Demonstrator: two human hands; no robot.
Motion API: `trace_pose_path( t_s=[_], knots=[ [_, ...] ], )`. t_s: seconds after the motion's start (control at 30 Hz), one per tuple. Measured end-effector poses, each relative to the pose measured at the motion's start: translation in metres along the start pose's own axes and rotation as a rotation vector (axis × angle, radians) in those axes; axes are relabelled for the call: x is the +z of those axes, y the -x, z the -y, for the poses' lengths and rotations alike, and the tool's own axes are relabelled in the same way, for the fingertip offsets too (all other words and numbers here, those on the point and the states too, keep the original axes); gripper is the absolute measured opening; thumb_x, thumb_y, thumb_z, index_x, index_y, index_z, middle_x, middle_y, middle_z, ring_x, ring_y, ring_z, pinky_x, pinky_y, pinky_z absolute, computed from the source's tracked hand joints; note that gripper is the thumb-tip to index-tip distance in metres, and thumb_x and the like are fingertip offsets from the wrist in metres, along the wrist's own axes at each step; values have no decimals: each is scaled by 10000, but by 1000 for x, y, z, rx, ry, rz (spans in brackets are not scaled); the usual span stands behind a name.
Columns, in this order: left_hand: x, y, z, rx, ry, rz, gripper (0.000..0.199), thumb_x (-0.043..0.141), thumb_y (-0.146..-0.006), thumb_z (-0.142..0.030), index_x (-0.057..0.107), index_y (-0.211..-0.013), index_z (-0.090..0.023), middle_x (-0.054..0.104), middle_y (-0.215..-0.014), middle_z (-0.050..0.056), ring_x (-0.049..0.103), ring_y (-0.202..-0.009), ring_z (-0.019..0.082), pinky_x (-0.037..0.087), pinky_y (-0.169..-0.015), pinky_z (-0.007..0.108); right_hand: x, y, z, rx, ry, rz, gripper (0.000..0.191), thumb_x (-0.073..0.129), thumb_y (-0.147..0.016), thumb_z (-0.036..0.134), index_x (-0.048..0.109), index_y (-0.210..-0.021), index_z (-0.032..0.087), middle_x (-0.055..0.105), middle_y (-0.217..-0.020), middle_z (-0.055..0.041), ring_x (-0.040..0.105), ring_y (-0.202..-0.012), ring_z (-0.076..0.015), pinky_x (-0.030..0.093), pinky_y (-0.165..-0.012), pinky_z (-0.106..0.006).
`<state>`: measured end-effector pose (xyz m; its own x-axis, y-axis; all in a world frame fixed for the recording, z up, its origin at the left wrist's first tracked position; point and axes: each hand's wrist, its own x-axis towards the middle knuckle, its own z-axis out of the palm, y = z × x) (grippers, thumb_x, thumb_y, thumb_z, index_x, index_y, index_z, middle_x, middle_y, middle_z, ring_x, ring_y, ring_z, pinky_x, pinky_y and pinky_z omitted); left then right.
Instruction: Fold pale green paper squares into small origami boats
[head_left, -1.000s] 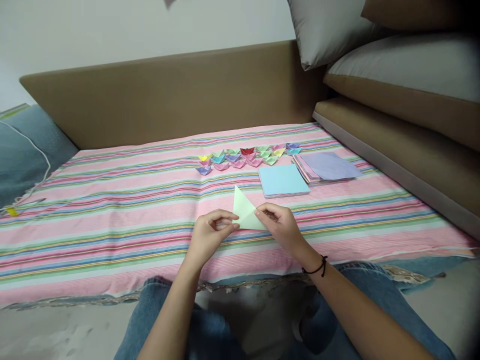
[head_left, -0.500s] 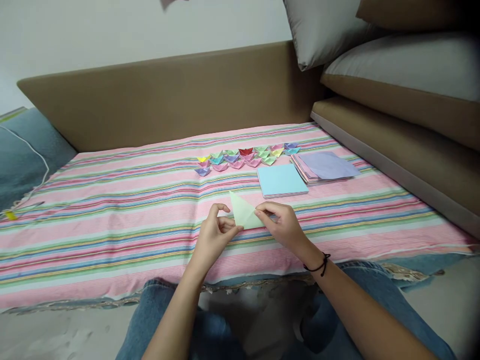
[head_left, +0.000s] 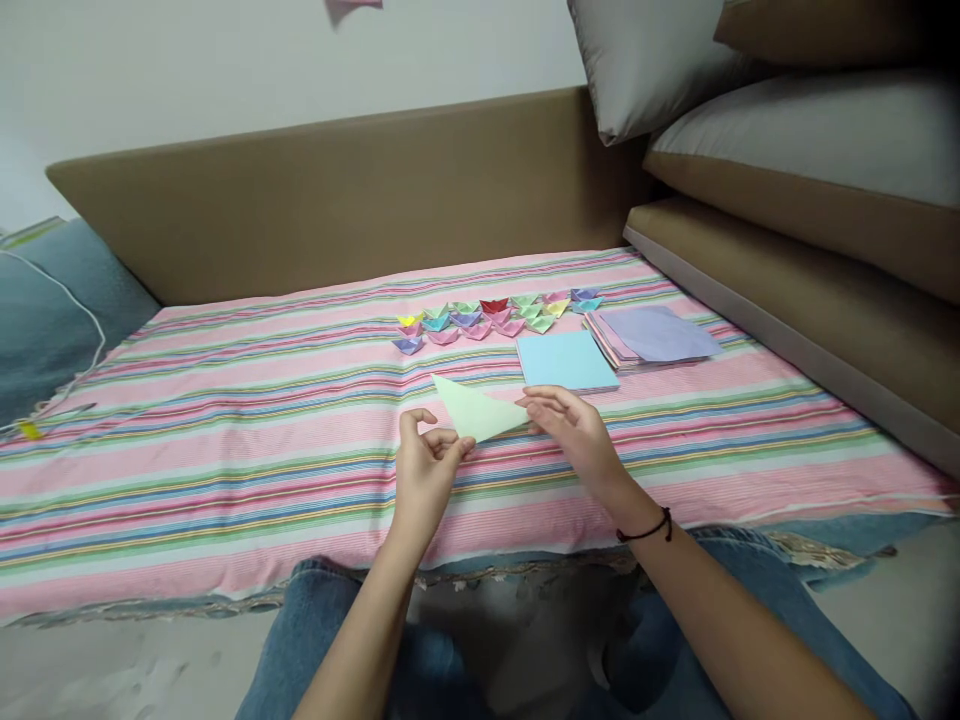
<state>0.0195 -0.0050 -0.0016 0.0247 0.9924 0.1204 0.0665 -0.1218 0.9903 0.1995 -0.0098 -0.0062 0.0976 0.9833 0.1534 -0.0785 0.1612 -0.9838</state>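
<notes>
Tan sofa (head_left: 337, 190) behind, grey cushions (head_left: 645, 60) upper right. Striped cloth (head_left: 225, 450) spans mid frame. Green triangle (head_left: 472, 412) at centre, long axis left-right, tip upper left. Left hand (head_left: 424, 475) pinches lower edge; right hand (head_left: 574, 435) pinches right corner.

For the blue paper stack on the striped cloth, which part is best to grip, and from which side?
Probably the near edge of the blue paper stack, approached from the front. It lies flat, so only the edges offer a grip; the purple-topped stack crowds its right side, and the small folded pieces lie behind it.
</notes>
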Motion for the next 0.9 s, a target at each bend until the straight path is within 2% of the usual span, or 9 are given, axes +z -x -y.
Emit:
trace_pose_path(
  t_s=[0.07,0.17,0.37,0.67,0.9],
  knots=[
    [4,1,-1,-30,138,-21,463,685,-666,-209,272,-872,-249,624,-566,-78,630,-557,141,470,-604,254,4,1,-4,124,-140,48,457,719,-669,351,538,-1059,197,675,-912,-62,643,-830,-205,518,-718,-326],
    [12,5,0,-51,247,-2,501,711,-646,-219,256,-854,-249,632,-568,-78,645,-553,147,486,-611,264,18,5,-14,189,-272,135,520,791,-571,279,523,-1006,182,701,-824,-47,669,-813,-230,527,-768,-382],
    [19,11,4,-24,246,-7,481,700,-668,-205,265,-868,-251,632,-599,-80,644,-585,129,483,-619,239,30,10,-25,130,-342,-6,508,800,-558,249,481,-949,187,698,-682,2,674,-629,-196,550,-643,-336],
    [26,12,-2,31,214,-22,435,656,-700,-160,251,-832,-249,581,-592,-99,623,-576,101,463,-614,213,25,7,-14,164,-404,-64,603,780,-551,154,445,-1050,197,650,-584,57,623,-575,-134,511,-639,-277],
    [24,10,-2,29,197,-28,427,637,-704,-131,242,-814,-246,587,-595,-97,620,-596,102,469,-650,234,-3,-6,-1,117,-388,-198,671,786,-541,178,454,-1124,190,619,-570,72,599,-612,-129,483,-663,-274]
  ],
)
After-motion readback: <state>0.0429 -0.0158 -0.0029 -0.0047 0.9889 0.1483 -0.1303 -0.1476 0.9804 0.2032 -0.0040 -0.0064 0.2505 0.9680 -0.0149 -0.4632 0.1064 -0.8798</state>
